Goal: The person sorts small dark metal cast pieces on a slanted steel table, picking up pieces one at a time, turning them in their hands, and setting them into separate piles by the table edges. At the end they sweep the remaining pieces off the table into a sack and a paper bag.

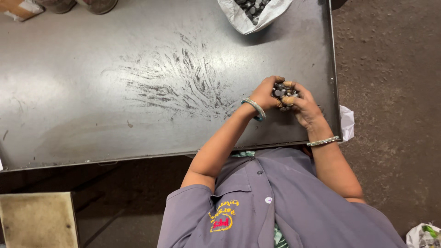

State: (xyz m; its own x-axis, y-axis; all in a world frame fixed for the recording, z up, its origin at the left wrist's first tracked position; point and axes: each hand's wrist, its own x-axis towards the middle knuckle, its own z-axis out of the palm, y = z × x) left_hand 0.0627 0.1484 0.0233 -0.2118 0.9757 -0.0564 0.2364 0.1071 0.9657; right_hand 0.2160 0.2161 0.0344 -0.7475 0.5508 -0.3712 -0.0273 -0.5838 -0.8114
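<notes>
Both hands meet over the near right part of the steel table (138,92), cupped together around a small heap of dark round metal parts (281,93). The left hand (265,93) curls its fingers over the top of the heap, pressed close together; the right hand (304,108) cradles the parts from below and the side, its fingers bent inward and its thumb touching the pile. The parts sit between the two palms, just above the table, near its right edge. At the table's far edge lies an open white bag (250,18) with more dark parts inside. A white scrap (347,121) hangs just off the table's right edge, beside the right wrist.
</notes>
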